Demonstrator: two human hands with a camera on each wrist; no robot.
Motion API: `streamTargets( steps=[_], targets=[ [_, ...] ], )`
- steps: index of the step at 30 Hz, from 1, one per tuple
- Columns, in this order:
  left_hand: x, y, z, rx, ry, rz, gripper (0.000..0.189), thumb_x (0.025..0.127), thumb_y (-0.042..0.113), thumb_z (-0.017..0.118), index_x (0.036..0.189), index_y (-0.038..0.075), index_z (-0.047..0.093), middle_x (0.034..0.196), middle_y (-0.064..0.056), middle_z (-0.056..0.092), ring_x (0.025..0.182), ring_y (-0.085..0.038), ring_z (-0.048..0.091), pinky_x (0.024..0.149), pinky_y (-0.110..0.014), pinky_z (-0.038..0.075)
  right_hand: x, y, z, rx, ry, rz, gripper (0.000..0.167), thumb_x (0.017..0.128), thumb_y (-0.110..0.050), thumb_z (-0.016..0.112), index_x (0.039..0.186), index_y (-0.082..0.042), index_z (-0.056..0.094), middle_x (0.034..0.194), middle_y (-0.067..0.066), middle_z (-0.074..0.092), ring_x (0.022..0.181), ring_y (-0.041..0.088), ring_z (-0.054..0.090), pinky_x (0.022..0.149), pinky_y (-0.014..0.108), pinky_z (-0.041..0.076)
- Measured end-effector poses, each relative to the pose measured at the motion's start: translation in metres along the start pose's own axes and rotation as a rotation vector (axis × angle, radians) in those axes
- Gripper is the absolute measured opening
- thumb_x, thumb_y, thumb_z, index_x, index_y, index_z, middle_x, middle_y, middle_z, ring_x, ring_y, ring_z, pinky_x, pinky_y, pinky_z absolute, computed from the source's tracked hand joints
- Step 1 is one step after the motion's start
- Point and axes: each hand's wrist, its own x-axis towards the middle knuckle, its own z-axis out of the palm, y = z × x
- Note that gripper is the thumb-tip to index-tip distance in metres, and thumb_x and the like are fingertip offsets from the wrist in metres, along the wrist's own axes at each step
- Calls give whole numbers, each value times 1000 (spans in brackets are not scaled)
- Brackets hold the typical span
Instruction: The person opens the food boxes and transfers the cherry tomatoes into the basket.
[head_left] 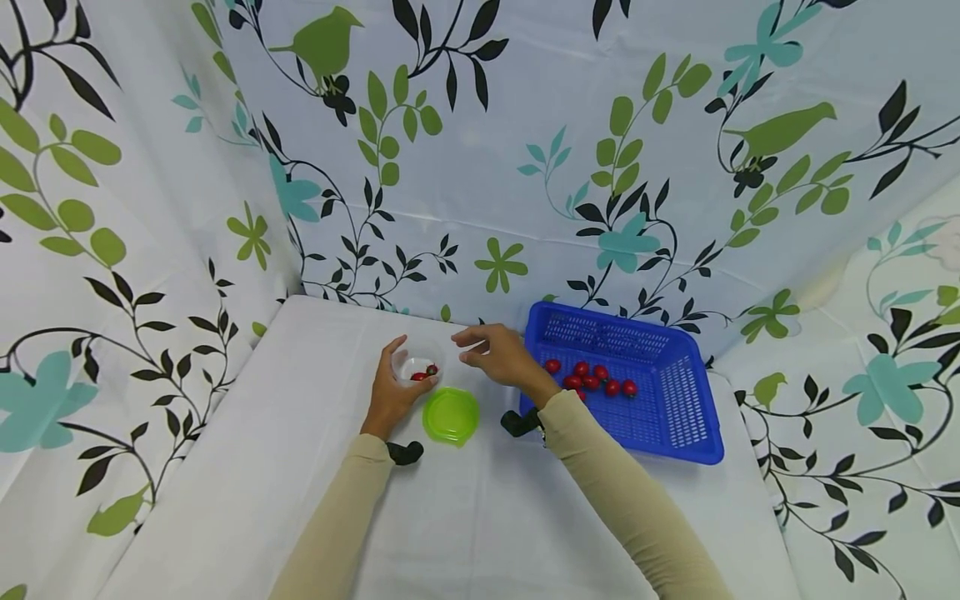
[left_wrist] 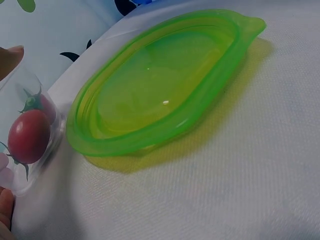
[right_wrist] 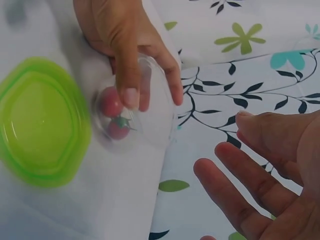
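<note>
My left hand (head_left: pixel 392 390) grips a small clear plastic container (head_left: pixel 408 364) around its side, thumb and fingers on opposite walls. Inside lie two cherry tomatoes (left_wrist: pixel 29 136) with green stems, seen also through the wall in the right wrist view. A translucent green lid (head_left: pixel 451 417) with a small tab lies flat on the table, just right of and nearer than the container. To the container's right hovers my right hand (head_left: pixel 495 354), holding nothing; its fingers (right_wrist: pixel 225 192) are apart and loosely bent in the right wrist view.
At the right stands a blue perforated basket (head_left: pixel 686 400) with several cherry tomatoes (head_left: pixel 591 382) toward its left side; my right wrist passes close to its left rim. A white cloth covers the table (head_left: pixel 457 517). Patterned curtains (head_left: pixel 465 167) hang behind and at both sides.
</note>
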Motion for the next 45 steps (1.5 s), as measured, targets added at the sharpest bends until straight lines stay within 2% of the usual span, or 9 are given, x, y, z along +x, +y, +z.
streamTargets(
  steps=[8,13,20,30,35,45],
  targets=[
    [-1,4,0,-6,0,10,95,88,32,88,164,37,30,171,-12,34,158,-35,32,130,-68,22,13,-6,16,33,-33,49,31,102,-15,73,132,-20,75,135,1,74,120,26,70,102,42,61],
    [0,3,0,-17,2,21,94,88,32,88,163,36,31,171,-11,34,158,-33,32,131,-66,22,21,-9,28,9,-50,32,29,102,-14,71,130,-19,75,135,1,74,118,24,72,103,39,61],
    [0,2,0,-10,3,27,95,88,34,89,163,35,31,170,-13,35,158,-34,33,131,-65,23,31,-11,42,7,-80,42,29,101,-10,72,129,-18,76,133,4,75,115,25,74,104,43,60],
    [0,6,-1,-2,13,24,97,87,34,90,163,35,30,170,-13,36,158,-35,33,131,-66,22,42,-12,56,-89,-118,50,33,100,-11,73,133,-13,74,134,5,74,120,25,73,105,40,60],
    [-2,8,-1,-6,10,24,96,88,31,89,164,33,30,169,-16,36,158,-37,32,130,-68,22,47,-14,62,-133,-143,57,33,102,-10,70,135,-10,72,134,6,75,125,25,70,111,44,56],
    [-4,9,-3,-12,-1,26,93,91,23,86,165,30,30,171,-19,34,161,-39,28,130,-70,19,58,-19,75,-244,-188,122,31,104,-15,68,134,-17,74,133,-1,75,131,23,65,119,59,41]
  ],
)
